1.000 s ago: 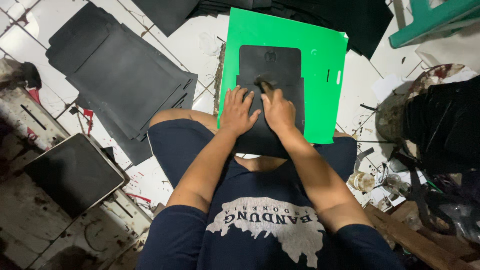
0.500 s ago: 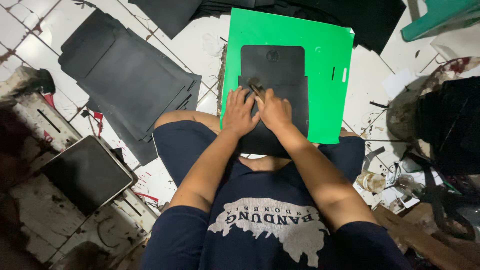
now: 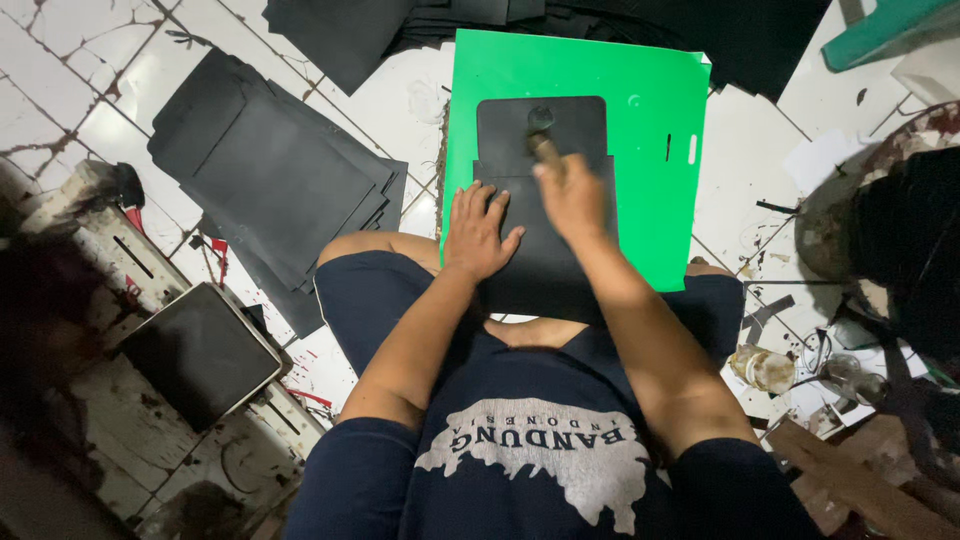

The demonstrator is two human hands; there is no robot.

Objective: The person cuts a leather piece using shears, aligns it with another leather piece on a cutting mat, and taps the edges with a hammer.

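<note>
A black sheet piece with a rounded top flap lies on a green board across my lap. My left hand presses flat on the piece's left side, fingers spread. My right hand grips a small brush-like tool whose dark tip touches the upper flap of the black piece.
A stack of black cut pieces lies on the white tiled floor to the left. More black sheets lie at the top. A dark tray sits at lower left. A teal stool stands top right; cluttered containers sit at right.
My right hand has moved up the black piece, carrying the tool from the middle toward the top flap. The left hand stays pressed on the piece.
</note>
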